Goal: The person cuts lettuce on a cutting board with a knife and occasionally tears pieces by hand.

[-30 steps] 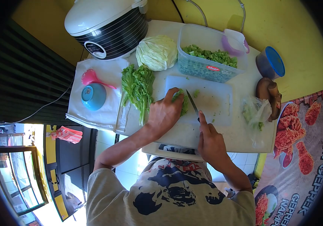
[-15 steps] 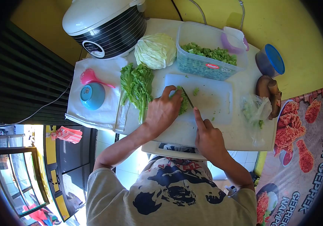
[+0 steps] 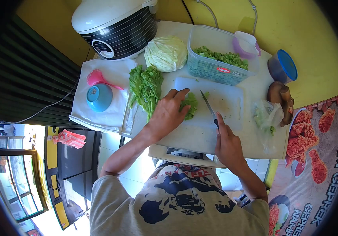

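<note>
My left hand [image 3: 168, 116] rests at the left edge of the white cutting board [image 3: 232, 103], its fingers apart beside a piece of green lettuce [image 3: 190, 105]. In my right hand [image 3: 229, 147] is the dark handle of a knife [image 3: 208, 104], whose blade points up and left over the board, apart from the lettuce. A bunch of whole lettuce [image 3: 147, 87] lies left of the board. Behind the board stands a clear plastic container [image 3: 212, 71] with cut lettuce [image 3: 226, 58] inside.
A cabbage [image 3: 165, 54] sits beside a rice cooker [image 3: 117, 33]. At left are a blue bowl [image 3: 99, 98] and pink ladle [image 3: 98, 78]. At right are a plastic bag [image 3: 269, 118], a brown object [image 3: 281, 98] and a blue-lidded tub [image 3: 282, 67].
The knife has moved right, away from the lettuce, with my right hand. My left hand has loosened from the lettuce, and its fingers have spread.
</note>
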Demonstrator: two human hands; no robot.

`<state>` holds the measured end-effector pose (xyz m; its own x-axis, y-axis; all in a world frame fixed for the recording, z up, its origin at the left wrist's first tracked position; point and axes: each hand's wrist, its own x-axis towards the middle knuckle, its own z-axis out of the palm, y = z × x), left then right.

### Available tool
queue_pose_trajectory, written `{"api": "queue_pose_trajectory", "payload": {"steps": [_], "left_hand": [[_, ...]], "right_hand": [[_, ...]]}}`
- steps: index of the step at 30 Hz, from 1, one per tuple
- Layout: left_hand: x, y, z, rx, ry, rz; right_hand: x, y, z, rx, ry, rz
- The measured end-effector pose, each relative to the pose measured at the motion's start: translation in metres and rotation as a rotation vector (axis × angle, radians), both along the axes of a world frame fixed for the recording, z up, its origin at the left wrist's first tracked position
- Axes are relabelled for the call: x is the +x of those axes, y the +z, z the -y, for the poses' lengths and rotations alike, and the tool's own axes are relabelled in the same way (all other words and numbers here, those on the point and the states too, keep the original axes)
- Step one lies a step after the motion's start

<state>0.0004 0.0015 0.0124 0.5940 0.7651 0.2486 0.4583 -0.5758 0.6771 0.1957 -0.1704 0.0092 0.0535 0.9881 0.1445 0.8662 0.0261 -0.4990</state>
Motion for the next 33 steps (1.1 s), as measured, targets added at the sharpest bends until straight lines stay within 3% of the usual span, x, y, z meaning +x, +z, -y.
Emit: {"api": "queue_pose_trajectory", "payload": {"steps": [7, 10, 19, 25, 28, 31, 33], "left_hand": [[0.013, -0.003, -0.014, -0.057, -0.129, 0.238], [0.011, 0.006, -0.025, 0.003, -0.193, 0.082], [0.021, -0.003, -0.053, -0.161, -0.434, 0.157], [0.027, 0.000, -0.060, -0.242, -0.360, 0.065], [0.028, 0.000, -0.064, -0.043, -0.395, 0.087], [0.029, 0.009, -0.065, 0.423, -0.336, 0.174], [0.021, 0.014, -0.060, 0.168, -0.414, 0.108]], "right_hand": [[0.005, 0.002, -0.004, 0.074, -0.041, -0.036], [0.013, 0.006, -0.004, -0.003, -0.089, -0.111], [0.040, 0.016, -0.017, 0.104, 0.077, -0.006], [0.047, 0.021, -0.023, 0.103, 0.093, 0.024], [0.049, 0.022, -0.027, 0.107, 0.120, 0.057], [0.048, 0.022, -0.032, 0.157, 0.119, 0.064], [0.049, 0.023, -0.034, 0.159, 0.116, 0.116]]}}
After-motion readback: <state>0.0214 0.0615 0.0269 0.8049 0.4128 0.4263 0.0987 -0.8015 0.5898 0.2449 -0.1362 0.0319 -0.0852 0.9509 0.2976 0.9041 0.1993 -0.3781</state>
